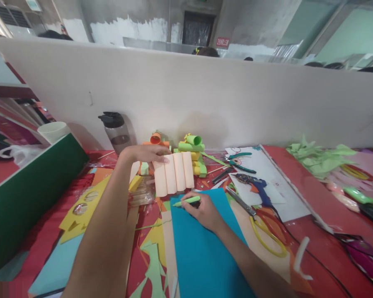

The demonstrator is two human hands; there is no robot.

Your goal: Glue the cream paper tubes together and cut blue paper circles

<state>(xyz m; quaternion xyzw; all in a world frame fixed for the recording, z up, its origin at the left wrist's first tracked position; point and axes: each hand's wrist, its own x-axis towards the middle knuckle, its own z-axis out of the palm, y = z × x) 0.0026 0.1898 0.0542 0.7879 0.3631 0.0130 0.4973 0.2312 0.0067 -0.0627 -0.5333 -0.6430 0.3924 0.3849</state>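
My left hand [147, 155] grips the upper left edge of a pale peach folded paper piece [178, 174], which has several upright ridges. It is held up just beyond the far edge of a blue paper sheet [202, 248]. In my right hand [203, 211] is a light green pen [189, 200], its tip close to the sheet's upper left corner; whether it touches I cannot tell. Behind the peach piece stand rolled paper models, one with an orange roll [156, 138] on top, the other with green rolls [192, 145].
Yellow-handled scissors [264, 236], a blue glue gun [257, 188] with a trailing cord and green-handled pliers [242, 161] lie to the right. A water bottle [115, 132] stands at the white partition [186, 91]. Paper scraps [152, 265] and a green board [34, 198] are leftward.
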